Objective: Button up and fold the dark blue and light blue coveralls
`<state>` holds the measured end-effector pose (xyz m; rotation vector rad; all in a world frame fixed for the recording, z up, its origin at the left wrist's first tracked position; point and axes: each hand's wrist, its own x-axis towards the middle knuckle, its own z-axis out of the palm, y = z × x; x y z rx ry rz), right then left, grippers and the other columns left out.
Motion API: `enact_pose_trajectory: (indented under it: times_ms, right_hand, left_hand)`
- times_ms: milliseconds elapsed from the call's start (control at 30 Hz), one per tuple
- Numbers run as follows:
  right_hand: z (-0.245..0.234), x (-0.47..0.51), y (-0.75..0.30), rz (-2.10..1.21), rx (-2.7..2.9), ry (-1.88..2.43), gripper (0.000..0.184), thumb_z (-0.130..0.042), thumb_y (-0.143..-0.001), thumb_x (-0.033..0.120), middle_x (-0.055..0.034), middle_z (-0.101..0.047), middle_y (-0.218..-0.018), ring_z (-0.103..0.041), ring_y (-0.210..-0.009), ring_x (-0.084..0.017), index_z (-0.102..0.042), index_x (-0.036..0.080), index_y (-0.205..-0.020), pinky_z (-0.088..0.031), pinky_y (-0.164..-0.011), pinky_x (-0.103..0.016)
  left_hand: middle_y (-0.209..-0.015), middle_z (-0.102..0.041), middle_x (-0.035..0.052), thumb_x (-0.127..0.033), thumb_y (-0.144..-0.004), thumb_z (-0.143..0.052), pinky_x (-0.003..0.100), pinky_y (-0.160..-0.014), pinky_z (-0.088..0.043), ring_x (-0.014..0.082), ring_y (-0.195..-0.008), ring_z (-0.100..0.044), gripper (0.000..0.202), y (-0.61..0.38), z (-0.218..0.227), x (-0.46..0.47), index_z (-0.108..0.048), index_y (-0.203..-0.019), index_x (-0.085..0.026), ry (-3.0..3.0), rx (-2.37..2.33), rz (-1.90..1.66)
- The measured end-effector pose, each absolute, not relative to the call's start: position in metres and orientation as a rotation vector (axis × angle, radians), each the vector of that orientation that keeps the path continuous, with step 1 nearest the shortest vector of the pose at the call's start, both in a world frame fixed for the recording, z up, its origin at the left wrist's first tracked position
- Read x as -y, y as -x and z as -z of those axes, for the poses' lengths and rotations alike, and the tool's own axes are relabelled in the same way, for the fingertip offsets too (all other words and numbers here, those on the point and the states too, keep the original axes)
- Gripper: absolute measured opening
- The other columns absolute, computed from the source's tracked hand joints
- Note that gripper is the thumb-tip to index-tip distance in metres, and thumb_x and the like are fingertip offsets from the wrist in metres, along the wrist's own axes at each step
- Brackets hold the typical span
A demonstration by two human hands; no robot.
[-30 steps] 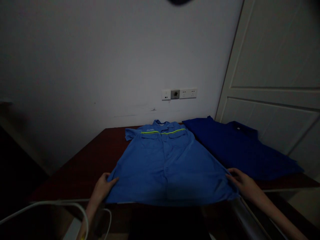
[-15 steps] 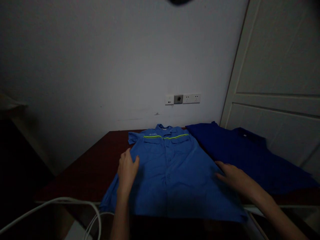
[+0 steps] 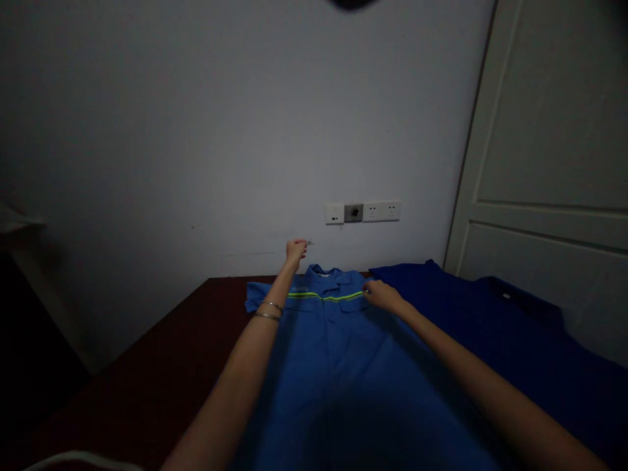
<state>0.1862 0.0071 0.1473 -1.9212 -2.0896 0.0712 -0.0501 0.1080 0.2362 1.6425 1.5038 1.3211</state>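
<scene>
A light-blue short-sleeved work shirt (image 3: pixel 338 340) lies front up, its collar toward the wall and a yellow-green stripe across the chest. My left hand (image 3: pixel 296 250) is raised above the shirt's left shoulder, near the collar, its fingers curled together with nothing visible in them. Two bangles circle that wrist. At the right end of the stripe, by the right shoulder, my right hand (image 3: pixel 383 296) is closed in a pinch on the shirt's fabric. The fingertips are partly hidden. My forearms cover parts of the shirt's sides.
Beneath the shirt is a dark red-brown table (image 3: pixel 196 333). To the right lies a darker blue shirt (image 3: pixel 456 314). Behind the table stands a white wall with sockets (image 3: pixel 373 211); a pale panelled door (image 3: pixel 549 209) is at right. A white cable (image 3: pixel 83 458) shows at lower left.
Both hands have moved from the shirt's sides forward toward its collar end and closed from spread fingers. The view has shifted closer to the table.
</scene>
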Motion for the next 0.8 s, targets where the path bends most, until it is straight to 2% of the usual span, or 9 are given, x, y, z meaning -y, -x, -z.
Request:
enact_pose_trajectory:
  times_ms: [167,300,400,567,667,800]
  right_hand:
    - [-0.15,-0.092,-0.199,-0.124,1.997,1.967,0.026,-0.044,-0.078,0.019,-0.0118,-0.068,-0.083,-0.063,-0.077,-0.017,-0.067,0.01,-0.088,-0.042,-0.065,-0.02]
    - [-0.141,-0.148,-0.198,-0.161,1.939,1.998,0.027,-0.043,-0.077,0.014,-0.0109,-0.068,-0.075,-0.064,-0.068,-0.015,-0.068,0.008,-0.086,-0.042,-0.06,-0.017]
    - [-0.131,-0.179,-0.187,-0.157,1.922,2.005,0.026,-0.046,-0.075,0.012,-0.0119,-0.068,-0.081,-0.064,-0.077,-0.016,-0.068,0.009,-0.088,-0.042,-0.065,-0.018]
    - [-0.112,-0.208,-0.157,-0.135,1.931,2.021,0.026,-0.047,-0.075,0.01,-0.0149,-0.066,-0.095,-0.06,-0.092,-0.018,-0.066,0.01,-0.093,-0.042,-0.074,-0.02]
    - [-0.1,-0.214,-0.148,-0.107,1.926,2.044,0.028,-0.045,-0.078,0.011,-0.0176,-0.062,-0.102,-0.057,-0.099,-0.02,-0.063,0.009,-0.099,-0.041,-0.081,-0.025]
    - [-0.093,-0.216,-0.161,-0.072,1.894,2.069,0.031,-0.041,-0.082,0.015,-0.0217,-0.054,-0.114,-0.048,-0.111,-0.024,-0.059,0.008,-0.106,-0.036,-0.09,-0.032]
  left_hand:
    - [-0.072,-0.065,0.0091,-0.011,-0.068,-0.05,0.02,-0.053,-0.042,0.0137,-0.063,-0.059,0.023,0.081,-0.187,-0.171,-0.062,-0.087,-0.007,-1.785,-1.726,-1.022]
    - [-0.071,-0.066,0.0094,-0.011,-0.068,-0.051,0.021,-0.061,-0.042,0.0167,-0.072,-0.06,0.017,0.097,-0.156,-0.207,-0.064,-0.077,-0.008,-1.931,-1.864,-0.795]
    - [-0.082,-0.067,0.0107,-0.017,-0.07,-0.051,0.022,-0.07,-0.042,0.0185,-0.084,-0.06,0.019,0.094,-0.145,-0.229,-0.065,-0.08,-0.008,-2.054,-1.894,-0.675]
    - [-0.106,-0.061,0.0147,-0.034,-0.073,-0.054,0.023,-0.079,-0.041,0.0216,-0.101,-0.054,0.037,0.064,-0.132,-0.254,-0.06,-0.099,-0.009,-2.194,-1.851,-0.571]
    - [-0.11,-0.059,0.0163,-0.041,-0.071,-0.056,0.025,-0.081,-0.041,0.0243,-0.104,-0.053,0.044,0.048,-0.122,-0.263,-0.059,-0.101,-0.008,-2.207,-1.8,-0.497]
    - [-0.106,-0.062,0.0144,-0.044,-0.072,-0.054,0.025,-0.078,-0.042,0.0241,-0.1,-0.055,0.043,0.045,-0.111,-0.272,-0.062,-0.094,-0.009,-2.125,-1.712,-0.464]
